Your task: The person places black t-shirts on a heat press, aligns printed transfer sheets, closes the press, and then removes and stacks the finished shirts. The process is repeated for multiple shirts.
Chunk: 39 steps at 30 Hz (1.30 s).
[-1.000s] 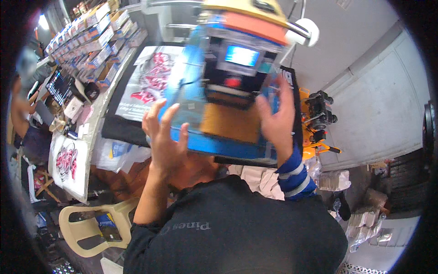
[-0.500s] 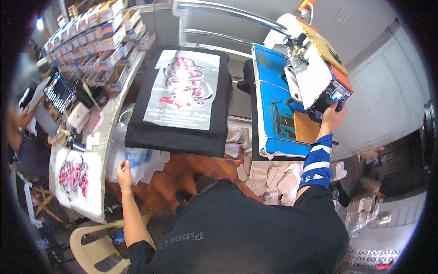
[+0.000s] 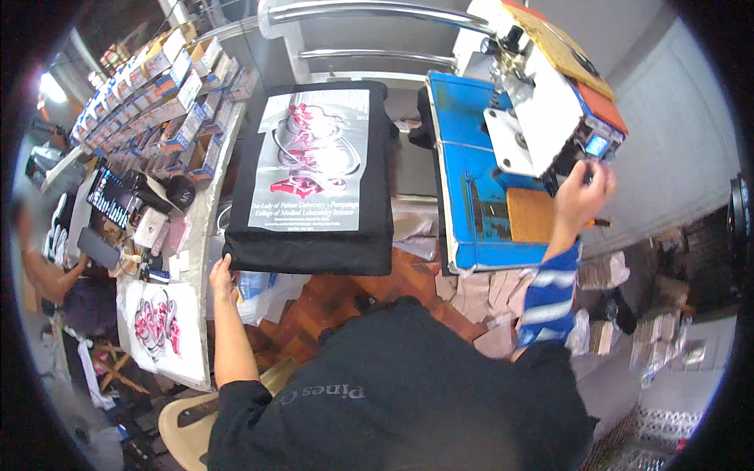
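A black shirt [image 3: 377,243] lies on the middle platen with a grey printed sheet [image 3: 306,216] showing red shapes and silver loops. My left hand [image 3: 222,276] has its fingers closed at the shirt's near-left corner. To the right, a heat press with a white swing head [image 3: 542,102], small lit screen [image 3: 597,146] and orange top stands over a blue base [image 3: 467,188] with a brown pad [image 3: 530,213]. My right hand [image 3: 577,196], at the end of a blue striped sleeve, has curled fingers at the head's front below the screen; what they grip is hidden.
Stacked small boxes [image 3: 157,94], a screen [image 3: 107,196] and a printed white sheet [image 3: 157,330] cover the left table. A person's arm [image 3: 47,279] is at far left. A plastic chair [image 3: 177,424] stands behind my left arm; paper scraps [image 3: 479,298] lie below the press.
The press head has swung rightward, uncovering the printed sheet. My right hand followed it right. My left hand has moved from beside the press to the shirt's near-left corner, fingers closing.
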Tool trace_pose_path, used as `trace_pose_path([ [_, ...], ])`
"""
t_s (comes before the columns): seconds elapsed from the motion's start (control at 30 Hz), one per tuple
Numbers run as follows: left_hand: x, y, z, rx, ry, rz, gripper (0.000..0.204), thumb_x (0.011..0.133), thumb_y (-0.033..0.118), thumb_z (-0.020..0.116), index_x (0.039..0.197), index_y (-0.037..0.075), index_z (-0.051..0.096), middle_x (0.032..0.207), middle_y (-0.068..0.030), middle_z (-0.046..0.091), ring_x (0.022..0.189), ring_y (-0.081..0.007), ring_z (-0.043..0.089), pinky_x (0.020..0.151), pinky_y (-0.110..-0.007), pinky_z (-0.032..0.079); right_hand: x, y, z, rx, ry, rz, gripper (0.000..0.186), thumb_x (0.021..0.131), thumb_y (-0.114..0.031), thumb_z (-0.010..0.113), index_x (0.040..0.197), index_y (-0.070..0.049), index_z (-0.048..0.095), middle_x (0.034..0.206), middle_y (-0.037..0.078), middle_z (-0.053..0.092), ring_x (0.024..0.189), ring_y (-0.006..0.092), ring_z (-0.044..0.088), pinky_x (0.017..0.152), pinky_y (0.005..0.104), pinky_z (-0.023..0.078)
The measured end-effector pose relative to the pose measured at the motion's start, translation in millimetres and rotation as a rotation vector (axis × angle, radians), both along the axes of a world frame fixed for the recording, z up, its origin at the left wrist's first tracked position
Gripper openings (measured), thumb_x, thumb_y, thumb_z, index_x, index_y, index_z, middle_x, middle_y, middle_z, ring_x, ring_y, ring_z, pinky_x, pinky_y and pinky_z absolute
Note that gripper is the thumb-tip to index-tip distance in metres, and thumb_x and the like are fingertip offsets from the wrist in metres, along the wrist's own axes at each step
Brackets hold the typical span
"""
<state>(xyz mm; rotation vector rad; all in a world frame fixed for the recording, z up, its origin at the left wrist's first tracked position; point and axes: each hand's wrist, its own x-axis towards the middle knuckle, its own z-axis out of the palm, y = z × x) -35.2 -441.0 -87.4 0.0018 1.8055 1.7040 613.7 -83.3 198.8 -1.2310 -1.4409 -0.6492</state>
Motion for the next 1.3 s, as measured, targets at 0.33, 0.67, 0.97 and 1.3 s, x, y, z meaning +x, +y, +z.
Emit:
trace_pose_path([
  [0.33, 2.2, 3.1, 133.5, -0.465, 0.502, -0.286, 0.032, 0.094, 0.037, 0.077, 0.089, 0.005, 0.075, 0.069, 0.0002, 0.061, 0.06, -0.0118, 0.057, 0.055, -0.028, 0.046, -189.1, -122.9, -229.2, -1.84, 0.208, 0.598, 0.051, 0.096, -0.035, 0.076, 0.12, 0.009, 0.065, 0.104, 0.016, 0.075, 0.09, 0.0225, 0.069, 0.084, 0.0363, 0.055],
  [0.67, 72.2, 59.2, 191.1, 0.239, 0.366, -0.099, 0.036, 0.106, 0.039, 0.063, 0.111, 0.004, 0.07, 0.097, -0.005, 0.074, 0.079, -0.0155, 0.071, 0.066, -0.035, 0.059, -200.3, -105.6, -192.2, -1.68, 0.264, 0.624, 0.036, 0.094, -0.035, 0.077, 0.08, -0.003, 0.072, 0.073, 0.005, 0.066, 0.065, 0.0175, 0.062, 0.058, 0.0397, 0.048],
  [0.97, 239.1, -206.9, 215.7, 1.207, -0.135, 0.197, 0.048, 0.109, 0.038, 0.052, 0.137, 0.0, 0.054, 0.134, -0.0159, 0.067, 0.12, -0.0326, 0.066, 0.103, -0.046, 0.053, -291.4, -158.1, 103.8, -0.982, 0.752, 1.956, 0.026, 0.105, -0.026, 0.064, 0.118, -0.004, 0.068, 0.118, 0.013, 0.072, 0.106, 0.0243, 0.07, 0.092, 0.0376, 0.058],
  [1.3, 601.9, -604.1, 355.1, 0.866, 1.424, 1.42, 0.051, 0.108, 0.02, 0.042, 0.148, -0.012, 0.043, 0.155, -0.0265, 0.048, 0.15, -0.037, 0.039, 0.128, -0.051, 0.024, -392.2, -592.3, 138.9, -2.387, -0.093, 3.18, 0.035, 0.103, -0.018, 0.06, 0.133, 0.001, 0.063, 0.134, 0.019, 0.067, 0.127, 0.0348, 0.063, 0.11, 0.0564, 0.047],
])
